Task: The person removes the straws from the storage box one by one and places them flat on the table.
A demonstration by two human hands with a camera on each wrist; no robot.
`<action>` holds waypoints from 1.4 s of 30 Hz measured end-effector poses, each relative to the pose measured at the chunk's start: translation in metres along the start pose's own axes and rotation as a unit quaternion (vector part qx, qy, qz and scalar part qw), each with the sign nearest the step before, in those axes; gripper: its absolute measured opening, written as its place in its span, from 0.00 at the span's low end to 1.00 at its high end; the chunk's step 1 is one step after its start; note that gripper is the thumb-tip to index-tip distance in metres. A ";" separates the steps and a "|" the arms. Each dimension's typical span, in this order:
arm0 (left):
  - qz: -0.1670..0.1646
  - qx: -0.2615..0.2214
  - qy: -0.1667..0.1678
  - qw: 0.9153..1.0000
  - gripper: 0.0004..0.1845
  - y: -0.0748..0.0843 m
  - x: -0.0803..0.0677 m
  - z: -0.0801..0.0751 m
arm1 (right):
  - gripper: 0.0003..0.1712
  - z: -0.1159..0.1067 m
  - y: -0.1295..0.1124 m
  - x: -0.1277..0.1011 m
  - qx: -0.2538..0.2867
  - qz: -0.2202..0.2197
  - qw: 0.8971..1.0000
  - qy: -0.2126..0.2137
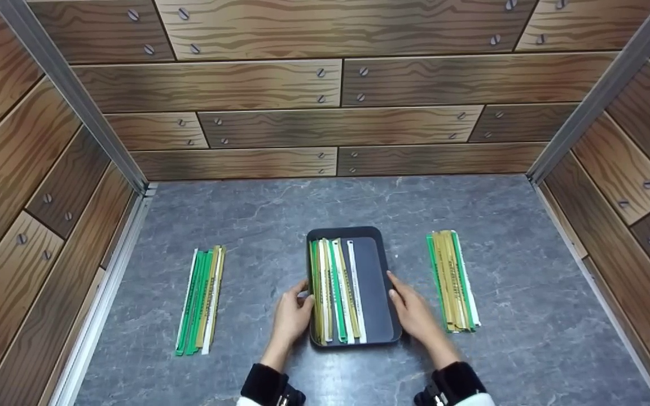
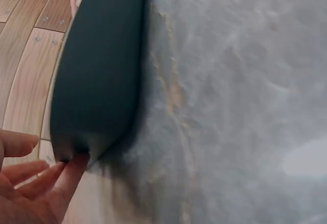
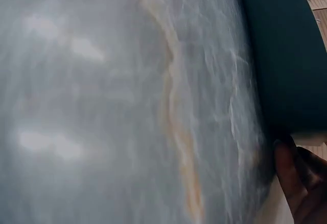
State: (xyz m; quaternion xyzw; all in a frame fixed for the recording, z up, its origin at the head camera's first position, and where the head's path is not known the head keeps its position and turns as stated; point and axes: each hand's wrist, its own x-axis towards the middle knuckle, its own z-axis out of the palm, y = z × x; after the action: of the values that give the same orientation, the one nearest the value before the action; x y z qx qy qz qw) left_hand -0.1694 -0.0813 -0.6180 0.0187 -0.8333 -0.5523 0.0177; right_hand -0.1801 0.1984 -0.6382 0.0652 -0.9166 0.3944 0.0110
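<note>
A black rectangular tray sits between both hands in the head view. Lengthwise in its left part lie long, thin strips in gold, green and white, some printed; their exact kind is unclear. My left hand holds the tray's left side, its thumb by the rim. In the left wrist view, fingers reach the lower edge of the dark outer wall. On the opposite side, my right hand grips the tray's right edge. The right wrist view has fingertips right at the tray's wall.
To the left lies a bundle of similar green, gold and white strips. Another bundle is on the right, close to the right hand. Wood-patterned walls enclose the grey marbled surface at the back and sides.
</note>
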 end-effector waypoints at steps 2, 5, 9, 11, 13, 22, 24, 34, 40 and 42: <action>0.011 0.020 0.017 1.000 0.24 0.005 -0.001 0.001 | 0.26 0.002 -0.001 0.001 0.007 0.005 1.000 0.003; 0.048 0.076 0.054 0.994 0.24 0.015 -0.003 0.004 | 0.25 0.004 -0.003 0.003 0.031 0.011 0.999 0.003; 0.103 0.130 0.071 0.984 0.25 0.027 -0.008 0.012 | 0.26 0.007 -0.006 0.005 0.073 0.012 0.997 -0.012; 0.129 0.148 0.071 0.978 0.25 0.030 -0.011 0.018 | 0.27 0.009 -0.005 0.007 0.092 0.011 0.995 -0.021; 0.143 0.173 0.067 0.972 0.25 0.032 -0.014 0.024 | 0.28 0.011 -0.004 0.008 0.112 0.016 0.993 -0.027; 0.105 0.323 0.053 0.939 0.33 0.024 -0.021 0.048 | 0.29 0.012 -0.003 0.009 0.142 0.028 0.989 -0.030; 0.089 0.341 0.047 0.935 0.33 0.023 -0.021 0.051 | 0.29 0.012 -0.002 0.009 0.144 0.030 0.989 -0.031; 0.143 0.353 0.032 0.924 0.29 0.017 -0.020 0.050 | 0.29 0.013 0.000 0.008 0.141 0.035 0.989 -0.022; 0.129 0.309 0.025 0.942 0.23 0.014 -0.017 0.048 | 0.29 0.013 -0.001 0.007 0.133 0.037 0.990 -0.017; 0.116 0.304 0.019 0.945 0.24 0.014 -0.017 0.047 | 0.29 0.013 -0.001 0.007 0.131 0.034 0.991 -0.017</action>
State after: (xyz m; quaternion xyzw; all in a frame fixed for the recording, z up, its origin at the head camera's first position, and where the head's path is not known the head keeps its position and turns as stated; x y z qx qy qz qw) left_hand -0.1553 -0.0315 -0.6234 -0.0629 -0.9576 -0.2661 0.0907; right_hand -0.1870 0.1875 -0.6464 0.0417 -0.8586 0.5103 -0.0262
